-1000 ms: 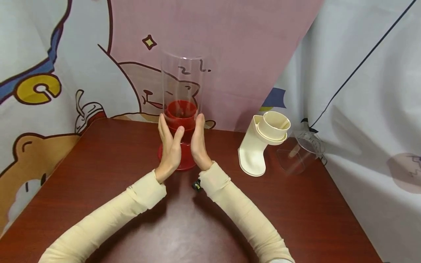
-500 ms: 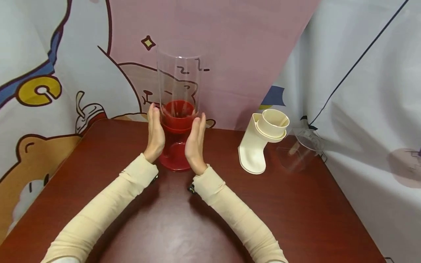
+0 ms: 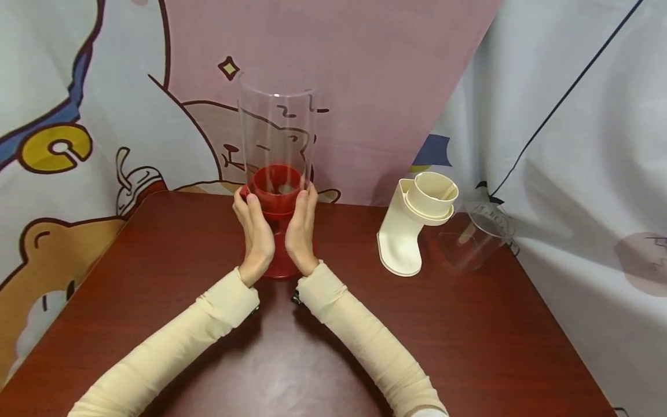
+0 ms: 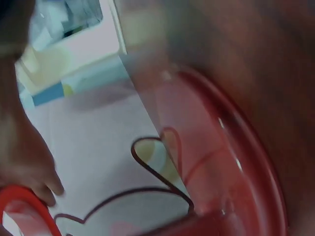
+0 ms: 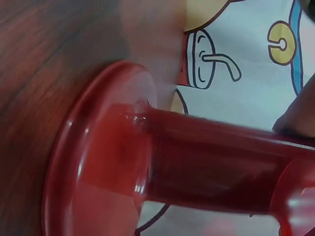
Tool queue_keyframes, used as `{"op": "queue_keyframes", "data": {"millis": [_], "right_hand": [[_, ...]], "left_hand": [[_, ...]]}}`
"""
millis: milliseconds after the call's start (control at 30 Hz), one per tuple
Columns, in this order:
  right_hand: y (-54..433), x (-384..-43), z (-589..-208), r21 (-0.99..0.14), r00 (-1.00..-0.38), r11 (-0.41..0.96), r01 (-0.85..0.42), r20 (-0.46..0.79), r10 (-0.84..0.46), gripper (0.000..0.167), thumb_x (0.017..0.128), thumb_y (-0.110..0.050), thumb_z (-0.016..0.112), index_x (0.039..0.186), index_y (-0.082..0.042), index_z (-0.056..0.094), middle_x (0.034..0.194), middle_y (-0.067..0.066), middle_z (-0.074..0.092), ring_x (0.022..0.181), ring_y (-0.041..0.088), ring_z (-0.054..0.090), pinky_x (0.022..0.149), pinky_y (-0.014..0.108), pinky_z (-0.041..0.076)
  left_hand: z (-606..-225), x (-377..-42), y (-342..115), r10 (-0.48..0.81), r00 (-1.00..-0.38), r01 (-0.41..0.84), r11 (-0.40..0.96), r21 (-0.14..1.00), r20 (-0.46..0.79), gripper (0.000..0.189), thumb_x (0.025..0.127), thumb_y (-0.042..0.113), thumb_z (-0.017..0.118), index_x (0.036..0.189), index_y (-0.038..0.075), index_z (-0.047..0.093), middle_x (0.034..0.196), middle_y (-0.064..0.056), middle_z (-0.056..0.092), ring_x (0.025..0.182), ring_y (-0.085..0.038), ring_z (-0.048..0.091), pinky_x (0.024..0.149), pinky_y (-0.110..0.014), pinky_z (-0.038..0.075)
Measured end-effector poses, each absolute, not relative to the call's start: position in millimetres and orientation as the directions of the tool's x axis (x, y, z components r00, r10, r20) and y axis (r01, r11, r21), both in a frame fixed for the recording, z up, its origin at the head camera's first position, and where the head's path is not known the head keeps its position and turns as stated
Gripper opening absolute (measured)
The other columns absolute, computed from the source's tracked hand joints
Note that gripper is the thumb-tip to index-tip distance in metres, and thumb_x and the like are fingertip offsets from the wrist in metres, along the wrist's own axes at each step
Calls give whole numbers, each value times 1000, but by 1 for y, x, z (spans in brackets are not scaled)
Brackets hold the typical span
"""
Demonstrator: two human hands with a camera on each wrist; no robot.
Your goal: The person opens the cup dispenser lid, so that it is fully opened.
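Observation:
A red pedestal with a wide round foot stands on the table, its cup-shaped upper part topped by a tall clear cylinder. My left hand holds the cup part from the left, thumb toward me, a small red piece showing by its fingertips. From the right, my right hand holds the same part, its other fingers partly hidden behind. In the left wrist view the pedestal's foot and a red ring appear. The right wrist view shows the red stem. How the cylinder meets the cup is unclear.
A cream elbow-shaped piece with a round collar stands right of the pedestal. Beside it is a clear container near the table's right edge. A printed curtain hangs behind the reddish-brown table, and a dark cord crosses its right part.
The pedestal and cylinder appear slightly farther left in the head view. My left hand moved out from the pedestal, then came back in; both hands are now closer together around its cup part.

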State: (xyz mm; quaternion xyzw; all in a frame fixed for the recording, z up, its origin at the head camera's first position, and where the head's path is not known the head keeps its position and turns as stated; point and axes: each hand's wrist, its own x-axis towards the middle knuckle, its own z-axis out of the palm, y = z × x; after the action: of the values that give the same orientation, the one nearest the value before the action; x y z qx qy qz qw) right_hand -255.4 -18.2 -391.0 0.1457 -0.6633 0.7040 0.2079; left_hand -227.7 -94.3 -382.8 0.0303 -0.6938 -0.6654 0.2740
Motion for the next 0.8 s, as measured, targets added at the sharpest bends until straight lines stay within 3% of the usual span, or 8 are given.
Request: {"op": "queue_keyframes", "data": {"millis": [133, 233, 433, 600, 700, 800], "right_hand": [[-15, -262, -391, -850, -853, -83, -521, 516, 72, 68, 107, -52, 17, 152, -3, 28, 155, 12, 36, 144, 21, 36, 122, 39, 27], [-10, -267, -391, -846, -849, -77, -527, 528, 9, 60, 108, -42, 16, 153, -3, 28, 155, 12, 36, 145, 22, 34, 122, 39, 25], [5, -266, -391, -882, -878, -58, -468, 472, -77, 74, 104, -58, 16, 157, -6, 18, 163, 12, 23, 151, 26, 24, 125, 46, 16], [7, -272, -383, -893, -889, -58, -446, 449, -88, 68, 106, -49, 14, 158, -4, 17, 164, 12, 23, 153, 25, 21, 125, 42, 16], [6, -274, -380, -906, -900, -43, -421, 423, -105, 67, 106, -46, 13, 157, -3, 20, 164, 13, 25, 152, 23, 23, 125, 39, 18], [4, -274, -379, -910, -904, -25, -414, 414, -110, 75, 105, -54, 12, 156, 0, 23, 164, 14, 26, 152, 23, 24, 125, 38, 19]], "left_hand": [[-384, -218, -86, -433, -828, 330, 135, 934, 355, 75, 102, 63, 17, 156, 11, 11, 154, -12, 18, 147, -21, 14, 121, -43, 17], [-388, -215, -89, -414, -830, 350, 135, 927, 373, 69, 104, 58, 17, 157, 14, 9, 156, -9, 15, 148, -19, 13, 122, -43, 14], [-389, -219, -114, -407, -832, 386, 63, 920, 377, 52, 109, 36, 18, 153, 11, 23, 153, -11, 23, 145, -20, 23, 122, -37, 16], [-384, -252, -141, -288, -874, 410, -6, 912, 391, 57, 109, 39, 10, 152, 9, 32, 154, -13, 35, 142, -20, 33, 119, -31, 23], [-387, -265, -145, -237, -891, 406, -38, 913, 387, 60, 109, 40, 9, 143, 9, 48, 139, -10, 54, 127, -17, 48, 110, -27, 34], [-389, -269, -142, -283, -870, 433, -46, 900, 404, 54, 110, 39, 16, 120, 14, 63, 111, 0, 64, 105, -13, 55, 94, -24, 41]]}}
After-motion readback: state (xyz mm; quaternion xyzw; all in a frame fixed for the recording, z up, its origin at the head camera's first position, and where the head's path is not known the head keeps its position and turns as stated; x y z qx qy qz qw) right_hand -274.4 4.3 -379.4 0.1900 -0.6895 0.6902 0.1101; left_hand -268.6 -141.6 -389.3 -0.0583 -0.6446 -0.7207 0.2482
